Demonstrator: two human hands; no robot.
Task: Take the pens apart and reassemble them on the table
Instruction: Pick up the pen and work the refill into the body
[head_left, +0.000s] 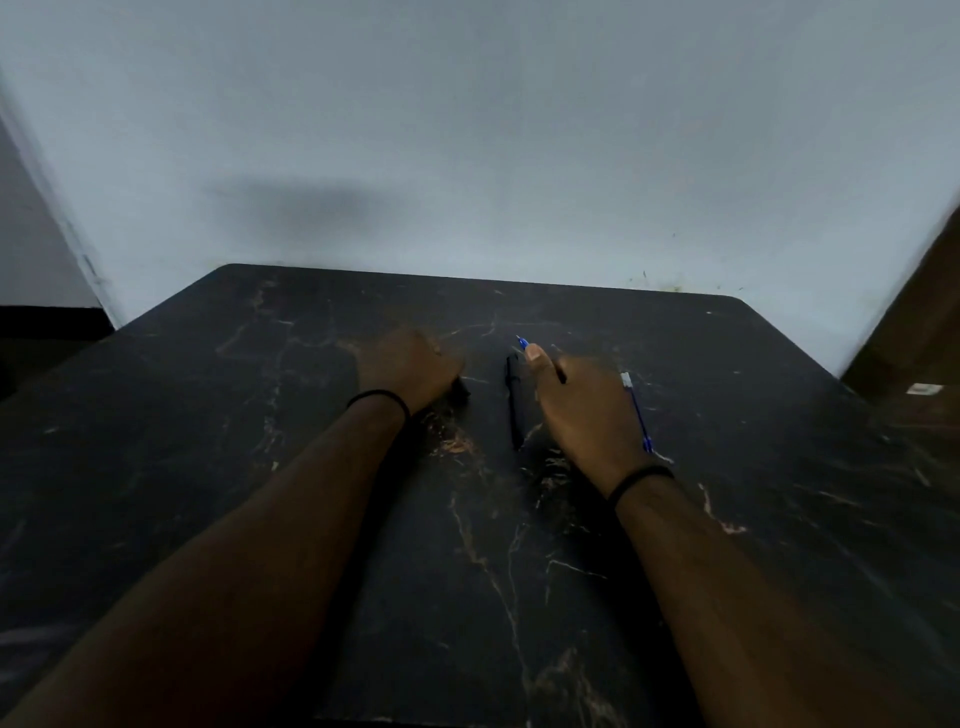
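black pen (515, 400) lies mid-table between hands | blue refill (638, 413) right of right hand (582, 410), which pinches blue-tipped piece (522, 343) | left hand (410, 369) curled, contents unclear | table (779, 519) near edge bare

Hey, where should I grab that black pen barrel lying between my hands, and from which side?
Pinch the black pen barrel at mid-length, coming straight down from above. It lies flat on the table, long axis pointing away from you, bare table on its left, right hand close beside it.
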